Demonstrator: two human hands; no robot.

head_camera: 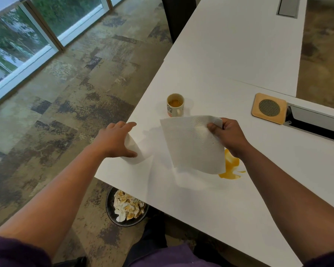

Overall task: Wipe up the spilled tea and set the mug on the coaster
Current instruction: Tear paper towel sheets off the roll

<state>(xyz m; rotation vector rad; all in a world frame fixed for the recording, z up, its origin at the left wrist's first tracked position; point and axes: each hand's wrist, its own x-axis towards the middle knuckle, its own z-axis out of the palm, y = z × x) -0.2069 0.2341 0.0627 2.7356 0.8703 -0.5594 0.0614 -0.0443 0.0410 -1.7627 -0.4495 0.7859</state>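
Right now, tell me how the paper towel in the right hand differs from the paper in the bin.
The paper towel is a flat, clean white sheet, held above the table by the right hand. The paper in the bin is crumpled into wads, stained tea-yellow, and sits on the floor below the table edge. The sheet hangs partly over the spilled tea. Both appear to be the same white paper towel.

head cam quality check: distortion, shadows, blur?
Head view: wide-angle bend curves the table edges; daylight enters from upper-left windows; the paper towel sheet in the right hand casts a soft shadow below it; the tea spill stays readable; mug lettering is too soft.
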